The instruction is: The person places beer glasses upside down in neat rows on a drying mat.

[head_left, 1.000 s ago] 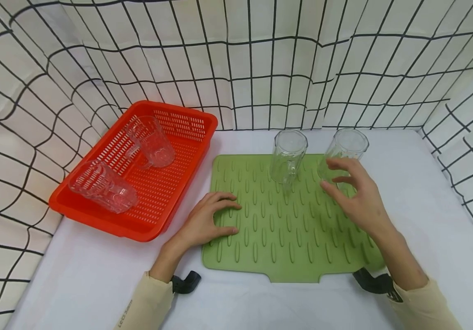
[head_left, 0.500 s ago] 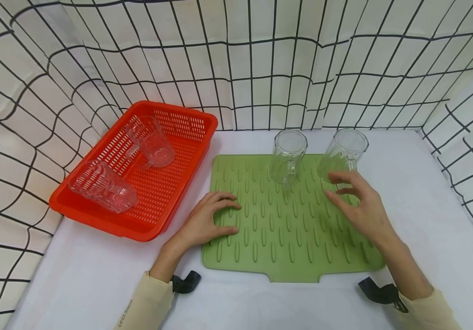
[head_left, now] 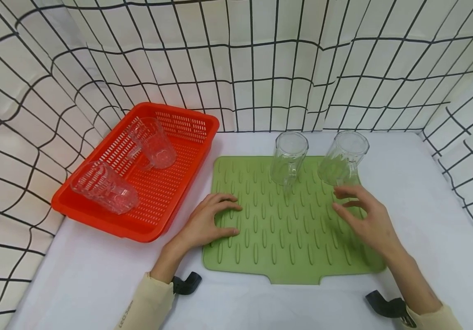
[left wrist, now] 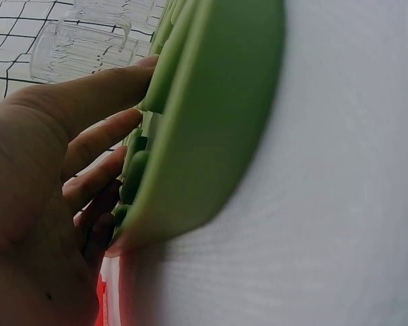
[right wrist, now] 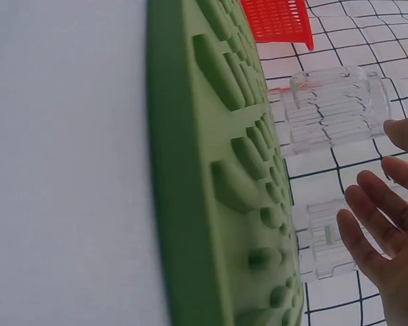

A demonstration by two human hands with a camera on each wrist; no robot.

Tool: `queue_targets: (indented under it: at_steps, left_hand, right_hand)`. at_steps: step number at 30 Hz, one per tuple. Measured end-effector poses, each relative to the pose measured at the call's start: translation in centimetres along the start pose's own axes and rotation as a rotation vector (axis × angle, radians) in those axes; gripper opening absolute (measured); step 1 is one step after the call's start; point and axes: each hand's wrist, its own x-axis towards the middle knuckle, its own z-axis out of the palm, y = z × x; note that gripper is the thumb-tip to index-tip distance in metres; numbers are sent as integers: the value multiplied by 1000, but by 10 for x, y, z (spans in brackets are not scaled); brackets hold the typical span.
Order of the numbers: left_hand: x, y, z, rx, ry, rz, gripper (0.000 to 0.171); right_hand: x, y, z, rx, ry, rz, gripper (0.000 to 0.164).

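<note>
Two clear glass mugs stand side by side at the back of a green ridged mat (head_left: 269, 233): the left mug (head_left: 288, 160) and the right mug (head_left: 341, 160). My right hand (head_left: 368, 220) hovers in front of the right mug with loosely bent, parted fingers and nothing between them. In the right wrist view the fingers (right wrist: 370, 217) overlap that mug, partly covering it. My left hand (head_left: 207, 222) rests on the mat's left side, fingers spread and thumb apart, holding nothing. In the left wrist view its fingertips lie along the mat's edge (left wrist: 183, 136).
At the left is a red plastic basket (head_left: 191, 158) with slotted sides. Inside it lie a rear glass mug (head_left: 158, 144) and a front glass mug (head_left: 106, 188), both on their sides. A white cloth with a black grid (head_left: 261, 64) hangs behind the white table (head_left: 236, 302).
My right hand has drawn back from the right mug, toward me and slightly to the right. The left hand and the mugs have kept their places.
</note>
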Motion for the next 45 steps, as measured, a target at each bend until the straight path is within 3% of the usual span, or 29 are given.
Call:
queue_targets:
  at_steps: [17, 22, 29, 41, 45]
  left_hand:
    - [0, 0, 1, 0, 4, -4, 49]
    - [-1, 1, 1, -5, 6, 2, 50]
    - [0, 3, -1, -5, 14, 12, 49]
    - [-2, 1, -1, 2, 14, 19, 49]
    - [-2, 3, -2, 0, 14, 19, 48]
  right_hand:
    - [-21, 17, -13, -160, -117, 135, 41]
    - [-23, 20, -18, -213, -160, 223, 43]
    - [-21, 23, -27, -194, -223, 307, 50]
    - [-23, 32, -29, -200, -262, 308, 50]
    - [-25, 35, -29, -220, -259, 261, 49]
